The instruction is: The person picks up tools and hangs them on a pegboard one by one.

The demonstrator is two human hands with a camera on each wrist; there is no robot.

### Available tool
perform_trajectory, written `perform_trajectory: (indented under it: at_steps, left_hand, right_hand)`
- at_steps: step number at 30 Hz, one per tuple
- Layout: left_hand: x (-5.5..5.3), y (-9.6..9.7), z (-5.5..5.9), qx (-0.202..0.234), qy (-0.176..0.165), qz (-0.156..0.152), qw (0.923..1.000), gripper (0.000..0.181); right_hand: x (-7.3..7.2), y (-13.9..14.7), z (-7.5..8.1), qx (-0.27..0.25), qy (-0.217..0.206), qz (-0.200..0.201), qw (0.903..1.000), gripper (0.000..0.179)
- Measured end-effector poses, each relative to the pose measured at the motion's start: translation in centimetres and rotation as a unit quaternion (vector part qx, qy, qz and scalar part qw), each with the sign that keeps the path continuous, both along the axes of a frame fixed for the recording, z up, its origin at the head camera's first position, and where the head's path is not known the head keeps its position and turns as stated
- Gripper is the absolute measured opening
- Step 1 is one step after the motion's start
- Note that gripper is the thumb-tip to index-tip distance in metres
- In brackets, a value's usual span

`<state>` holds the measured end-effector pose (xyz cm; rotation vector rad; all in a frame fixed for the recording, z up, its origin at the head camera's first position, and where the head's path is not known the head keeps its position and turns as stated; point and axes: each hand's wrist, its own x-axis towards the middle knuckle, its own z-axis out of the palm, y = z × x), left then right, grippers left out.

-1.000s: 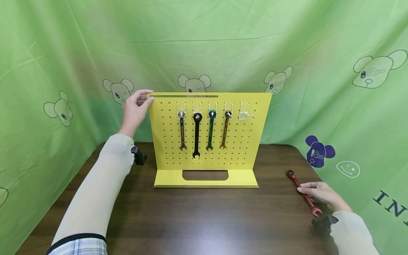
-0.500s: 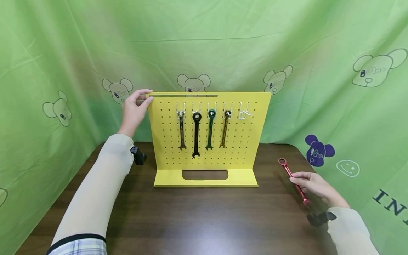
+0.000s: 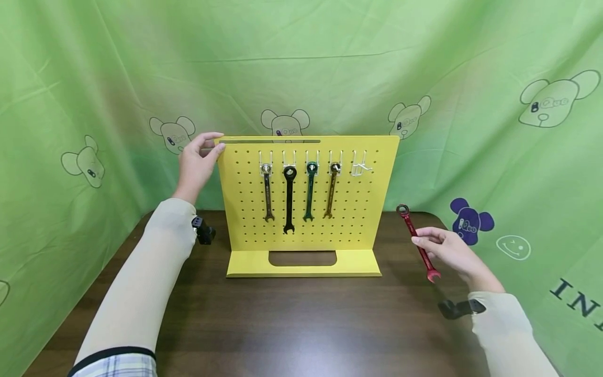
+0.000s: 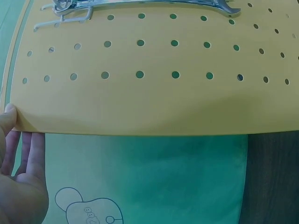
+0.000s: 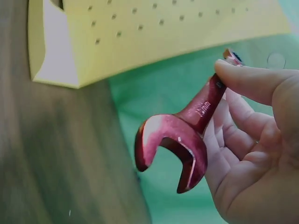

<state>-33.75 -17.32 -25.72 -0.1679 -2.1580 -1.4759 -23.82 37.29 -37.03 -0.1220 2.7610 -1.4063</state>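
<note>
My left hand (image 3: 195, 165) pinches the upper left corner of a yellow pegboard (image 3: 301, 230), thumb in front and fingers behind. Between thumb and fingers my right hand (image 3: 449, 254) grips a red combination wrench (image 3: 419, 246) by its shank, to the right of the board. Its ring end points up and away; the open jaw end (image 5: 173, 140) fills the middle of the right wrist view. On the board's white hooks hang a silver wrench (image 3: 268, 196), a black wrench (image 3: 289, 201), a green wrench (image 3: 309, 193) and a bronze wrench (image 3: 332, 193). The rightmost hook (image 3: 360, 165) carries nothing.
The pegboard's base stands on a dark wooden table (image 3: 292, 324). A green curtain (image 3: 330, 68) with cartoon bear heads encloses the table at the back and sides. Each wrist bears a small black camera, such as the left camera (image 3: 203, 230).
My right hand has raised the red wrench up and leftward, from low at the table's right side toward the board. My left hand stays on the board's corner.
</note>
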Motion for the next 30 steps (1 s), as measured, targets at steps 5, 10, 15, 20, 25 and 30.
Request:
perform_trajectory:
  at_steps: [5,10,15,20,25,30]
  left_hand:
    - [0.1,0.0,0.0,0.002,0.002,0.0,1.0,0.032]
    - [0.1,-0.1,0.1,0.003,0.004,0.001,1.0,0.032]
    - [0.1,-0.1,0.1,-0.001,0.001,0.003,1.0,0.032]
    - [0.1,-0.1,0.1,0.002,-0.002,0.0,1.0,0.032]
    - [0.1,0.0,0.1,0.0,-0.002,-0.001,1.0,0.032]
    - [0.1,0.0,0.1,0.001,0.001,-0.001,1.0,0.032]
  right_hand:
    - [-0.3,-1.6,1.1,-0.011,0.03,0.001,0.9995,0.048]
    - [-0.7,-3.3,2.1,-0.024,0.059,-0.001,0.998,0.041]
    - [-1.0,-5.1,3.2,-0.067,0.077,0.003,0.9947,0.021]
    - [-1.5,-6.5,4.0,-0.083,0.106,0.011,0.9908,0.017]
    - [-2.0,-7.4,4.6,-0.091,0.12,0.015,0.9885,0.018]
    - [-1.9,-8.3,5.1,-0.118,0.128,0.029,0.9843,0.026]
